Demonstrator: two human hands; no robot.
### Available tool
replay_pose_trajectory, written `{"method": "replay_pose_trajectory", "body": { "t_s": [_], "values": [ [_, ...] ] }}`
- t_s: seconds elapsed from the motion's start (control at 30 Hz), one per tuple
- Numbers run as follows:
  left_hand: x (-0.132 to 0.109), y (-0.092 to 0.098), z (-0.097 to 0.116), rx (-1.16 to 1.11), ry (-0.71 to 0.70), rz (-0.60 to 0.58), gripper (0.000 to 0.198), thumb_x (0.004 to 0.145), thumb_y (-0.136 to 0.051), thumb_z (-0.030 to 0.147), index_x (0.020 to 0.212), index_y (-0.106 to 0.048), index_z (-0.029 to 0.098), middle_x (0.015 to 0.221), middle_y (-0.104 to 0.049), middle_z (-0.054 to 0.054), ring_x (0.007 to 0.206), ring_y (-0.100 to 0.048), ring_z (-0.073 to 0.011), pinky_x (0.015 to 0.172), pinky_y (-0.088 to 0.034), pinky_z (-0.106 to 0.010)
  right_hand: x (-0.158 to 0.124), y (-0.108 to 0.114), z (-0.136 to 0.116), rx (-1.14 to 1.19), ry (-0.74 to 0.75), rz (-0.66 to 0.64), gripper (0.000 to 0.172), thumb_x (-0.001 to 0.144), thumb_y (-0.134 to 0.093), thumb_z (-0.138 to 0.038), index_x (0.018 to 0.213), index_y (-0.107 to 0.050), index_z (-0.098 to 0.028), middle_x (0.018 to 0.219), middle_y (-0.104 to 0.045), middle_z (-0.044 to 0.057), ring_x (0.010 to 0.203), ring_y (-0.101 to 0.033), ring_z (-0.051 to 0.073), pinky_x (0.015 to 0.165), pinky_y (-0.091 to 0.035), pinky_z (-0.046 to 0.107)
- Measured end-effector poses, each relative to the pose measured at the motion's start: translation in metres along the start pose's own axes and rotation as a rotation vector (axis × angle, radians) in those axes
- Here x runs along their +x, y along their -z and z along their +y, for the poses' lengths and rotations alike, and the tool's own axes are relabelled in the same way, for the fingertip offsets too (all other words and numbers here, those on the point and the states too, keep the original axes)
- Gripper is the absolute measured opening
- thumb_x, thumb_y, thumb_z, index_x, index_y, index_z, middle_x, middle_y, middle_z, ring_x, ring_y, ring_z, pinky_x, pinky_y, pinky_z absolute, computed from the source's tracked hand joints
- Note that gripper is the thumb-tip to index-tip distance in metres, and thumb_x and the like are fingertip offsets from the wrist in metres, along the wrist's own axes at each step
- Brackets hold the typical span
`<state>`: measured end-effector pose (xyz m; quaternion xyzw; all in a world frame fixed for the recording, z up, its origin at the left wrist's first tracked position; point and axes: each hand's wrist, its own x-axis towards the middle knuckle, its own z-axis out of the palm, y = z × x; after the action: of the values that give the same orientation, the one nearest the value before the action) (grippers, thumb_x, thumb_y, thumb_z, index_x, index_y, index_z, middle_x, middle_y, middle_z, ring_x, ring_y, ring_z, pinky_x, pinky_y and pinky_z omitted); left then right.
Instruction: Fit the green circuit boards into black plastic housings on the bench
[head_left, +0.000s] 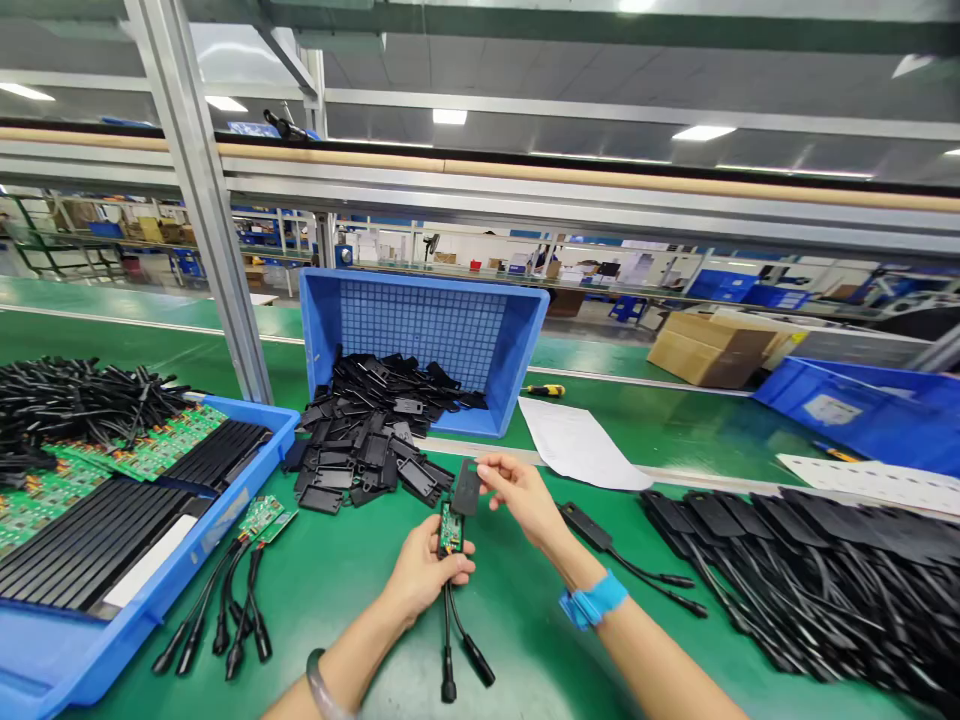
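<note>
My left hand [429,568] is closed around a black plastic case with a green circuit board [451,528] showing in its open face. Two black cables with connectors [465,650] hang from the case toward me. Between the fingertips of my right hand [523,497] is a flat black cover [466,488], tilted at the far end of the case and partly over it. Whether cover and case touch there, I cannot tell. To the right of my right hand lies a closed black unit [587,524] with two cables.
Ahead, a tipped blue bin [517,400] spills black covers [352,450] onto the green bench. At left, a blue tray [255,480] holds boards and cables, with loose cabled boards [259,520] beside it. Closed units [750,540] pile at right. Paper [581,440] and a screwdriver [546,391] lie behind.
</note>
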<state>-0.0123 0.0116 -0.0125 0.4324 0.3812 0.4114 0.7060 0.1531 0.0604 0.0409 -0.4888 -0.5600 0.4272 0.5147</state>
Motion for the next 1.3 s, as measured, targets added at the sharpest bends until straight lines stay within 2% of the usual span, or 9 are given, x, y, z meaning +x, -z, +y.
{"method": "replay_pose_trajectory", "body": {
  "t_s": [0.1, 0.2, 0.37, 0.5, 0.77, 0.87, 1.0, 1.1, 1.3],
  "values": [
    [-0.002, -0.001, 0.000, 0.006, 0.017, -0.049, 0.057, 0.054, -0.082, 0.032, 0.099, -0.050, 0.016, 0.086, -0.064, -0.006, 0.065, -0.064, -0.0162, 0.059, -0.050, -0.027, -0.028, 0.005, 0.010, 0.039, -0.047, -0.038, 0.038, 0.067, -0.072, -0.050, 0.082, -0.062, -0.016, 0.060, -0.058, 0.000, 0.056, -0.058, 0.015, 0.039, -0.042, 0.019],
    [-0.002, 0.000, 0.000, 0.019, 0.011, -0.115, 0.063, 0.051, -0.085, 0.028, 0.103, -0.052, 0.016, 0.086, -0.065, -0.006, 0.070, -0.065, -0.0176, 0.064, -0.051, -0.029, -0.042, 0.000, 0.021, 0.051, -0.064, -0.041, 0.036, 0.067, -0.072, -0.048, 0.079, -0.060, -0.017, 0.059, -0.057, -0.001, 0.054, -0.058, 0.015, 0.039, -0.042, 0.019],
    [-0.002, 0.000, 0.002, 0.028, -0.003, -0.183, 0.068, 0.047, -0.087, 0.021, 0.108, -0.056, 0.015, 0.107, -0.065, -0.012, 0.088, -0.063, -0.0203, 0.079, -0.052, -0.033, -0.050, -0.006, 0.031, 0.052, -0.070, -0.011, 0.033, 0.067, -0.070, -0.046, 0.078, -0.061, -0.017, 0.064, -0.059, 0.000, 0.053, -0.060, 0.014, 0.040, -0.045, 0.021],
    [-0.004, -0.002, 0.005, 0.107, -0.004, -0.205, 0.065, 0.054, -0.085, 0.024, 0.112, -0.056, 0.015, 0.112, -0.064, -0.013, 0.096, -0.061, -0.0211, 0.076, -0.051, -0.027, -0.052, -0.003, 0.033, 0.034, -0.050, 0.014, 0.031, 0.070, -0.068, -0.044, 0.080, -0.060, -0.016, 0.061, -0.058, -0.001, 0.052, -0.059, 0.013, 0.041, -0.045, 0.020],
    [-0.006, -0.007, 0.006, 0.224, -0.005, -0.177, 0.058, 0.065, -0.077, 0.039, 0.113, -0.055, 0.014, 0.097, -0.065, -0.011, 0.066, -0.062, -0.0134, 0.055, -0.048, -0.022, -0.054, -0.005, 0.035, 0.104, -0.104, 0.000, 0.040, 0.069, -0.068, -0.052, 0.085, -0.055, -0.018, 0.064, -0.056, -0.002, 0.053, -0.057, 0.013, 0.039, -0.041, 0.019],
    [-0.006, -0.006, 0.006, 0.238, 0.003, -0.174, 0.064, 0.067, -0.074, 0.041, 0.121, -0.051, 0.015, 0.094, -0.064, -0.010, 0.074, -0.065, -0.0165, 0.058, -0.050, -0.022, -0.056, -0.007, 0.032, 0.150, -0.150, -0.093, 0.042, 0.074, -0.062, -0.058, 0.085, -0.058, -0.018, 0.072, -0.058, 0.001, 0.060, -0.056, 0.013, 0.042, -0.040, 0.018],
    [-0.007, -0.005, 0.005, 0.250, 0.002, -0.161, 0.070, 0.066, -0.075, 0.038, 0.126, -0.048, 0.015, 0.098, -0.065, -0.011, 0.082, -0.066, -0.0206, 0.064, -0.053, -0.026, -0.059, -0.008, 0.029, 0.303, -0.248, -0.215, 0.041, 0.073, -0.064, -0.057, 0.073, -0.058, -0.016, 0.068, -0.058, 0.000, 0.057, -0.053, 0.010, 0.050, -0.038, 0.019],
    [-0.007, -0.005, 0.002, 0.293, -0.021, -0.140, 0.066, 0.066, -0.075, 0.035, 0.123, -0.050, 0.015, 0.098, -0.065, -0.011, 0.082, -0.067, -0.0216, 0.065, -0.054, -0.027, -0.059, -0.008, 0.030, 0.353, -0.245, -0.212, 0.040, 0.071, -0.068, -0.054, 0.071, -0.055, -0.017, 0.064, -0.055, -0.002, 0.055, -0.051, 0.010, 0.052, -0.035, 0.021],
    [-0.003, -0.006, -0.003, 0.297, 0.006, -0.126, 0.054, 0.068, -0.072, 0.041, 0.110, -0.056, 0.010, 0.090, -0.066, -0.012, 0.072, -0.067, -0.0189, 0.060, -0.053, -0.025, -0.058, -0.013, 0.037, 0.139, -0.139, -0.127, 0.037, 0.082, -0.054, -0.054, 0.070, -0.053, -0.018, 0.061, -0.047, -0.003, 0.054, -0.044, 0.012, 0.052, -0.036, 0.024]
  ]
}}
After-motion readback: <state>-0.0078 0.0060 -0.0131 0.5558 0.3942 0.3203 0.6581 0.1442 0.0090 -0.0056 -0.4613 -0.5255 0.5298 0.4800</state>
